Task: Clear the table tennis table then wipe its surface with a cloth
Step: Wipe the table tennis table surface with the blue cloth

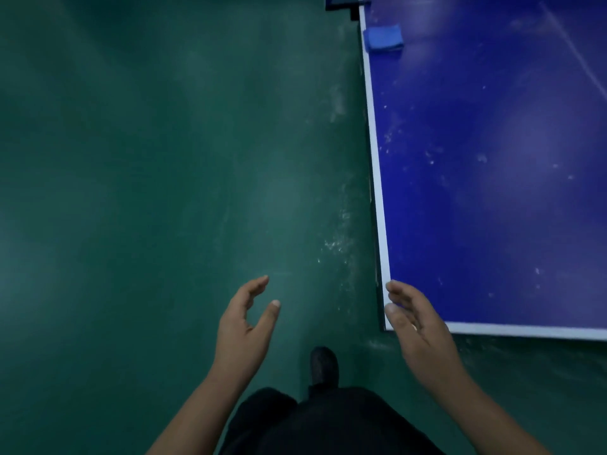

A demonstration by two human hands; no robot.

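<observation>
Your body, as seen from the head camera:

- Left hand [244, 326], at 7 o'clock of the view: bare, no glove, no ring or watch showing.
- Right hand [417, 326], at 5 o'clock: bare likewise.
- Both forearms: uncovered to the frame's edge, no sleeves visible.
- Trousers [328, 421], at 6 o'clock: black, loose-looking.
- Shoe [324, 364], just above the trousers: dark, rounded toe; details blurred.

The table tennis table [492, 192] runs off the frame at 3 o'clock and 12 o'clock; the right hand [417, 320] hides its near corner.
</observation>
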